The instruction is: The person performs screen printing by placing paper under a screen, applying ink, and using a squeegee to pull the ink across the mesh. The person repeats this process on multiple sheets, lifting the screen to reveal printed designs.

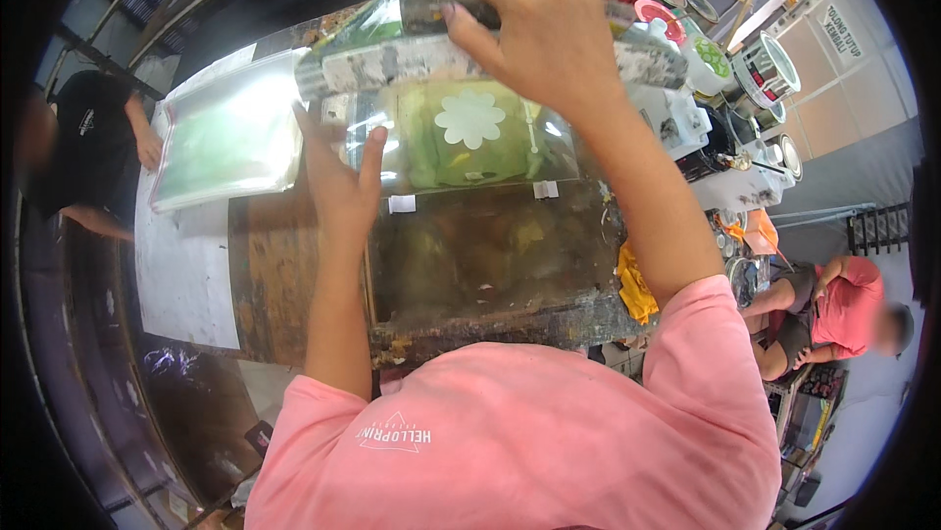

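Observation:
My right hand (544, 35) is closed round a stained grey bar, which looks like a squeegee handle, above a paint-smeared screen-printing frame (377, 64). The frame is tilted up at the far side of the table. Under its near edge lies a clear plastic sheet (392, 148) with a white flower shape (470, 119) on it. My left hand (338, 177) is beside this sheet, thumb and fingers apart. Its slightly blurred fingertips are at the right edge of a stack of clear plastic sheets (230, 133); whether they touch it I cannot tell.
Two small white tabs (403, 203) sit at the sheet's near edge on the stained wooden table (470, 255). Paint tubs (767, 69) and a yellow cloth (635, 285) are at the right. One person (93, 138) stands at left; another (848, 304) sits at right.

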### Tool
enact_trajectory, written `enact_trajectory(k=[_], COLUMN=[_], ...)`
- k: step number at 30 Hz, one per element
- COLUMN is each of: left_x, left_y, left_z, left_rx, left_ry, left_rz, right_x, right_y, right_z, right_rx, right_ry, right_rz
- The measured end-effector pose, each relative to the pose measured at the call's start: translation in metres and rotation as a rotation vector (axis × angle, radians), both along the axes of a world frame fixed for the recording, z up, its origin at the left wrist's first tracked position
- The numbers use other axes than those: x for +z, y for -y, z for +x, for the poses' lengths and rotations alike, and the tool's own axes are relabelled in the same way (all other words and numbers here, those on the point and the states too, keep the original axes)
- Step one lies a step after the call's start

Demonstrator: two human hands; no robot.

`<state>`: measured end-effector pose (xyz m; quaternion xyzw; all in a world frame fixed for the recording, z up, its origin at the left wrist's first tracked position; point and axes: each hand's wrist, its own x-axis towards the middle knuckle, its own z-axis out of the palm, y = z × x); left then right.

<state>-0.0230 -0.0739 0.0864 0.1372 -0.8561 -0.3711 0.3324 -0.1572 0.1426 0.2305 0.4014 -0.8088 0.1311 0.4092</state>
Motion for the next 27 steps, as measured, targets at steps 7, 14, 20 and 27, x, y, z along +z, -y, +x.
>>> enact_trajectory(k=[7,14,20,27], left_x=[-0.092,-0.056,0.017,0.061], left_y=[0.003,-0.015,-0.001,0.132], left_z=[0.032,-0.006,-0.058,0.003], left_rx=[0.187,0.014,0.003,0.144], left_ry=[0.502,0.172,-0.041,0.005], left_rz=[-0.501,-0.115,-0.114,0.092], right_x=[0.047,0.055,0.067,0.057], right_y=[0.010,0.011,0.018,0.015], right_z=[-0.027,-0.036,-0.044,-0.036], right_rx=[-0.020,-0.002,-0.032,-0.027], right_ry=[0.148,0.177,0.190,0.119], right_rz=[-0.022,-0.053,-0.018,-0.016])
